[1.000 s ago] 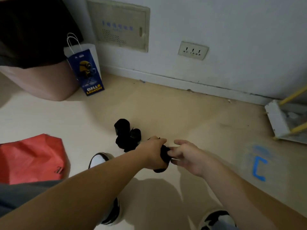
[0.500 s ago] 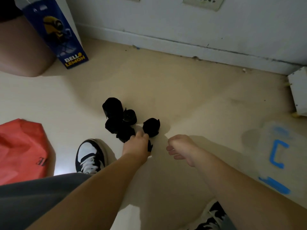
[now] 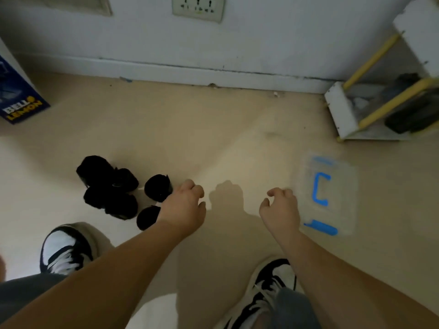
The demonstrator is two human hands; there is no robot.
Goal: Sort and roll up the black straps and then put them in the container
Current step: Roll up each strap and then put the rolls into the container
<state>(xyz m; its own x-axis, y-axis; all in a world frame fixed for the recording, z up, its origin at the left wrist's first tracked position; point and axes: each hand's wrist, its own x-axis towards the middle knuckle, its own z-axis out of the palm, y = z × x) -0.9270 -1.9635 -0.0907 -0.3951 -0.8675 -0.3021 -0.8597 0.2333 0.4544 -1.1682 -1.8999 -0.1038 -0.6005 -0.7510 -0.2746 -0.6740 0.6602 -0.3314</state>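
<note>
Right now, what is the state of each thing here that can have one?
black straps: rolled up, heaped on the floor.
container: closed, it seems; blurred.
left hand: loosely curled, holding nothing.
right hand: loosely curled, holding nothing.
wall socket: nothing plugged in.

Several rolled-up black fabric straps (image 3: 111, 188) lie clustered together on the beige floor (image 3: 213, 129). Well apart to their right sits a lidded clear plastic container (image 3: 342, 198) with blue latches.
</note>
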